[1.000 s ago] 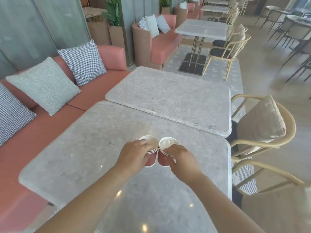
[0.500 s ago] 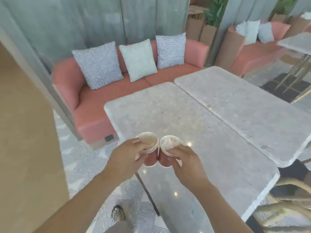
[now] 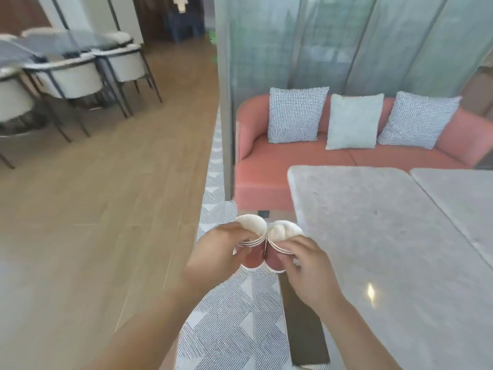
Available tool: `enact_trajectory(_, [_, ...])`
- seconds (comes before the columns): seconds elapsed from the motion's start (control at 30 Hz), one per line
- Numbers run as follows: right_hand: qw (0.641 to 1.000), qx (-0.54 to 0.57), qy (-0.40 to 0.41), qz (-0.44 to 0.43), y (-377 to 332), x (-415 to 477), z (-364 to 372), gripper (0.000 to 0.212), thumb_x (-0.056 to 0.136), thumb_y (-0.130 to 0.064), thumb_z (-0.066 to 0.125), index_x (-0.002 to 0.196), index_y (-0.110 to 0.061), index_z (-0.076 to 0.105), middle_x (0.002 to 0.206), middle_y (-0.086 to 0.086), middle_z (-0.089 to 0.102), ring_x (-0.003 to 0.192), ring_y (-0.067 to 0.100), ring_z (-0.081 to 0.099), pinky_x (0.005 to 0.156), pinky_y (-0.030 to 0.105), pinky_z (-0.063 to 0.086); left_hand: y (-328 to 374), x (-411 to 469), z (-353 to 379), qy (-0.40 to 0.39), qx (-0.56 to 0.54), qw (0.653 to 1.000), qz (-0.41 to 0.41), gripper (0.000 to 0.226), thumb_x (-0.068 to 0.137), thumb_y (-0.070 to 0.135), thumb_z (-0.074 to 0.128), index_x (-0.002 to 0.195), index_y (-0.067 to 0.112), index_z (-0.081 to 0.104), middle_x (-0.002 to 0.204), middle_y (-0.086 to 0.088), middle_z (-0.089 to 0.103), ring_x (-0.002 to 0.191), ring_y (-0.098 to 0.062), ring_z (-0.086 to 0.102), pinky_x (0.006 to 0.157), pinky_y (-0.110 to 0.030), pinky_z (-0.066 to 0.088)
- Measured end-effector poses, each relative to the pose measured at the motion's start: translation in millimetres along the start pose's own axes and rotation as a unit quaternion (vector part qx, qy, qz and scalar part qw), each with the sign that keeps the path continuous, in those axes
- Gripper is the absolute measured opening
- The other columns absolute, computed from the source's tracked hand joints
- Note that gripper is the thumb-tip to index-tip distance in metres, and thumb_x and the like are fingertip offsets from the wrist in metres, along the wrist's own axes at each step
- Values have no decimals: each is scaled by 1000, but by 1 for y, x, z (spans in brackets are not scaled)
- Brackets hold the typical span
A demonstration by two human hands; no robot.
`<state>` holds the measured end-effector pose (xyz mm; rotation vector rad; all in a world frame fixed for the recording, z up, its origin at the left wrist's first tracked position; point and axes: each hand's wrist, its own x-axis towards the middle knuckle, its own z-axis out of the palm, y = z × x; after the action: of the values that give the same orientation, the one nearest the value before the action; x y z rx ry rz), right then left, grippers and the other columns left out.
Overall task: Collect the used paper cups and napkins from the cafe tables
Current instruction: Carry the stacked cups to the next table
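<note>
No readable brand, label or writing anywhere on the cups or furnishings. Left hand [image 3: 221, 249] wrapped in a closed grip round the left cup stack [image 3: 252, 243], several nested red paper cups with white rims showing as stacked rings; right hand [image 3: 306, 265] closed the same way on the right cup stack [image 3: 280, 245], with a crumpled white napkin [image 3: 284, 232] stuffed in its top cup. Both stacks side by side and touching, held in the air over the patterned floor strip [image 3: 234, 316], just left of the near corner of the counter [image 3: 386, 249]. Pale speckled stone counter on the right, with a bright light reflection near its close edge; second counter [image 3: 464, 198] butted against it farther right. Beyond, a salmon sofa [image 3: 293, 166] with two checked cushions [image 3: 296, 114] flanking a plain pale cushion [image 3: 353, 121], backed by grey-green panelling. Wood-look floor [image 3: 106, 196] spreading left, with pale upholstered dark-framed chairs [image 3: 69, 76] round a far table, blurred. Compared with half a second before: view swung leftward, sofa and counter now shifted right, cups now clear of the counter edge instead of above it, hold on both stacks unchanged.
</note>
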<state>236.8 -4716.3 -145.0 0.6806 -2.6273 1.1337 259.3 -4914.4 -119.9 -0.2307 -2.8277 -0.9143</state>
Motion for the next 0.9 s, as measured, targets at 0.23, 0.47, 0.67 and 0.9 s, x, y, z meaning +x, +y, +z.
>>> enact_trajectory(0.23, [993, 31, -73, -89, -110, 40, 94, 20, 78, -5, 69, 95, -16, 70, 96, -3, 66, 88, 18, 60, 79, 27, 47, -83, -76, -101, 67, 43, 993, -82, 19, 80, 29, 59, 97, 31, 68, 100, 9, 68, 86, -17, 65, 68, -37, 53])
enact_trajectory(0.47, [971, 84, -139, -178, -257, 66, 205, 13, 77, -9, 71, 89, -15, 69, 92, -7, 64, 87, 12, 58, 79, 27, 48, -182, -179, -225, 125, 108, 971, -172, 21, 82, 26, 61, 100, 36, 67, 101, 12, 66, 88, -18, 63, 69, -37, 53])
enact_trajectory(0.67, [943, 133, -203, -227, -363, 53, 299, 12, 75, -10, 72, 82, -18, 67, 89, -9, 64, 83, 7, 57, 74, 9, 39, -240, -281, -290, 204, 126, 935, -261, 23, 81, 20, 64, 99, 33, 68, 99, 12, 67, 86, -18, 63, 67, -36, 52])
enact_trajectory(0.9, [878, 176, -319, -310, -472, 14, 392, 12, 74, -7, 73, 79, -16, 66, 84, -7, 62, 82, 11, 56, 71, 6, 36, -272, -410, -332, 275, 190, 870, -363, 24, 86, 15, 61, 103, 30, 70, 97, 6, 67, 88, -25, 59, 67, -33, 47])
